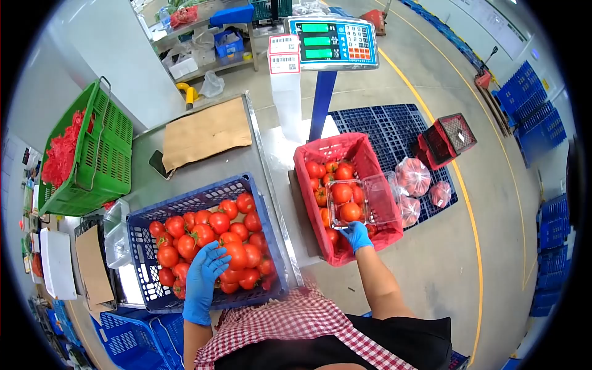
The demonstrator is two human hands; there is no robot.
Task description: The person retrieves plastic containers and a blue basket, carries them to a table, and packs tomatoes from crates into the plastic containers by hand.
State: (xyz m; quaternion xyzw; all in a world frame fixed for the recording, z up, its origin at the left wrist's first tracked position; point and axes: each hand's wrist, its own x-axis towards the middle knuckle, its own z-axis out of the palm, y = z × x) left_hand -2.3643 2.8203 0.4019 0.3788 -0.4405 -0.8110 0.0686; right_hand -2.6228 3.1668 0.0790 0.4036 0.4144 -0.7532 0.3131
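- Tomatoes [187, 246] lie in the blue crate [145, 282] on the desk [143, 171].
- Left hand [205, 277] curls by one large tomato [235, 255]; grip unclear.
- Right hand [357, 237] pinches a clear box [333, 216] of tomatoes over the red crate [385, 240].

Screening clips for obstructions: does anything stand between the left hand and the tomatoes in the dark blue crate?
Nothing visible does: the left hand is over the dark blue crate, its fingers right at a large tomato that no lid or wrapping covers.

Blue gloves [198, 295] cover the fingers [216, 265]; a red-white checked apron [287, 322] overlies black clothing [404, 339].
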